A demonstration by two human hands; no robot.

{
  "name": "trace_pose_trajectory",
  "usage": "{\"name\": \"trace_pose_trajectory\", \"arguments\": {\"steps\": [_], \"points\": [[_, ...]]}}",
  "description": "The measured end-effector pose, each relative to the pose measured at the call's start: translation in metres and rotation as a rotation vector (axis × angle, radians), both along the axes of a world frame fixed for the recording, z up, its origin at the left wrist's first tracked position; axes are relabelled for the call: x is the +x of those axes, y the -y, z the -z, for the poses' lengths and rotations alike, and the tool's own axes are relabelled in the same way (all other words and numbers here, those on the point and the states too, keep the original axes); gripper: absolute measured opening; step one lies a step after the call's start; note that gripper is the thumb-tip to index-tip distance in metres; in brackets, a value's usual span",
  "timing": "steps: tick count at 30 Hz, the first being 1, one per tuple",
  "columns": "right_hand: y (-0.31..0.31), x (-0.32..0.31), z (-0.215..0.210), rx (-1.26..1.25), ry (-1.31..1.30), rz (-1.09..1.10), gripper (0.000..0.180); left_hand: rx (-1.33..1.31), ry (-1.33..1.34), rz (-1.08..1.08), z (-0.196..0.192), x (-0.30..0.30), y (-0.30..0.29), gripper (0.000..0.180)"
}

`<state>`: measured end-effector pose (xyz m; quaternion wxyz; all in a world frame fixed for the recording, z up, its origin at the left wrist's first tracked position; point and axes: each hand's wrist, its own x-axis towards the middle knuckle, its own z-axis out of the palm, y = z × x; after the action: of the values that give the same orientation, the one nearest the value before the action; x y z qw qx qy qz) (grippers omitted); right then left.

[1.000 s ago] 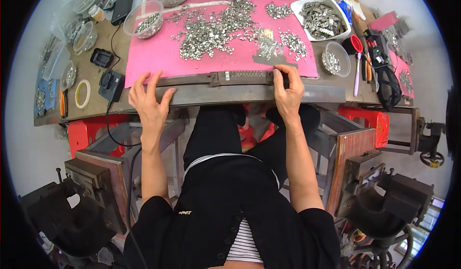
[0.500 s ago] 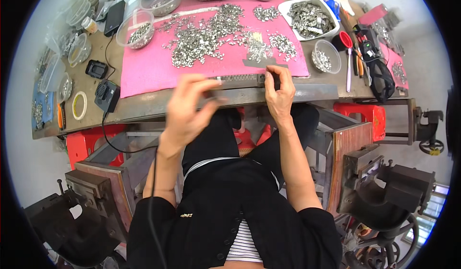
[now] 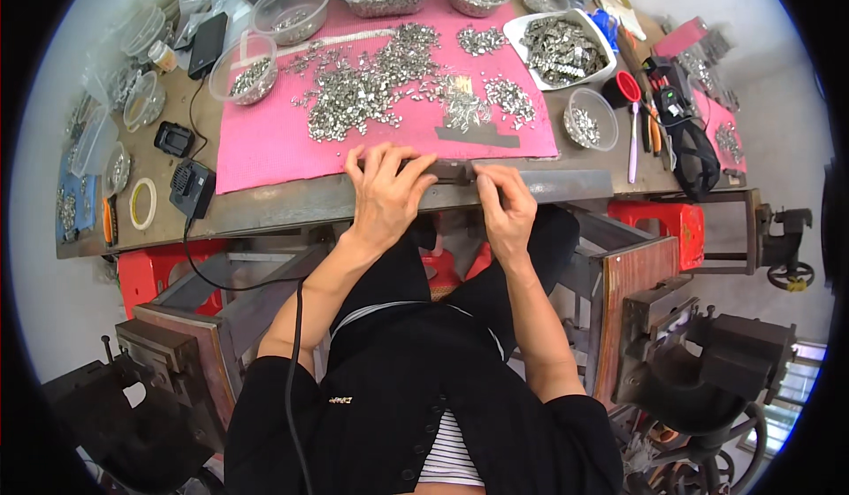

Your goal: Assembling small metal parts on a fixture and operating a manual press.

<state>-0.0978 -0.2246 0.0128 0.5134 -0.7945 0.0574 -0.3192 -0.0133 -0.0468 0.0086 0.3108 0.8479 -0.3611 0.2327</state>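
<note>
Dark metal fixture (image 3: 453, 172) sat at tabletop's (image 3: 179, 97) front edge, nr pink mat (image 3: 256, 141), betw. both hands. R hand (image 3: 508, 212): grip pinched its R end, thumb + index. L hand (image 3: 385, 194) bent over L end; couldn't tell if grip was closed, fingers hid it. Metal pcs (image 3: 349, 102) lay piled on mat.

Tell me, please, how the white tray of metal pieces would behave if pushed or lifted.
The white tray is probably heavy for its size, because metal pieces fill much of it. Its broad, low shape suggests sliding rather than tipping. Its upright walls look fairly stiff.
</note>
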Motion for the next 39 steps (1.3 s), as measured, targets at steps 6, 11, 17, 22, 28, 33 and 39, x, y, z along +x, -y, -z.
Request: {"name": "trace_pose_trajectory", "arguments": {"steps": [6, 11, 17, 22, 28, 33, 39], "points": [[0.015, 0.027, -0.02, -0.306, -0.097, -0.12, 0.009, -0.053, -0.079, -0.04, 0.002, -0.009, 0.005, 0.043], [0.034, 0.091, -0.013, -0.518, -0.114, -0.189, 0.012, -0.081, -0.054, -0.038, 0.009, -0.008, 0.007, 0.045], [0.027, 0.103, -0.019, -0.737, -0.13, -0.213, 0.009, -0.111, -0.045, -0.038, 0.007, -0.009, 0.007, 0.044], [-0.011, 0.138, -0.019, -0.479, 0.014, -0.399, 0.01, -0.095, -0.043, -0.064, 0.01, -0.013, 0.008, 0.041], [0.018, 0.184, -0.021, -0.381, 0.015, -0.148, 0.018, -0.11, -0.058, -0.047, 0.008, -0.012, 0.004, 0.039], [0.111, 0.201, -0.01, -0.736, -0.258, 0.267, 0.017, -0.119, -0.065, -0.04, 0.009, -0.01, 0.007, 0.039], [0.1, 0.2, 0.003, -0.816, -0.289, 0.342, 0.018, -0.101, -0.071, -0.05, 0.008, -0.013, 0.005, 0.04]]}}
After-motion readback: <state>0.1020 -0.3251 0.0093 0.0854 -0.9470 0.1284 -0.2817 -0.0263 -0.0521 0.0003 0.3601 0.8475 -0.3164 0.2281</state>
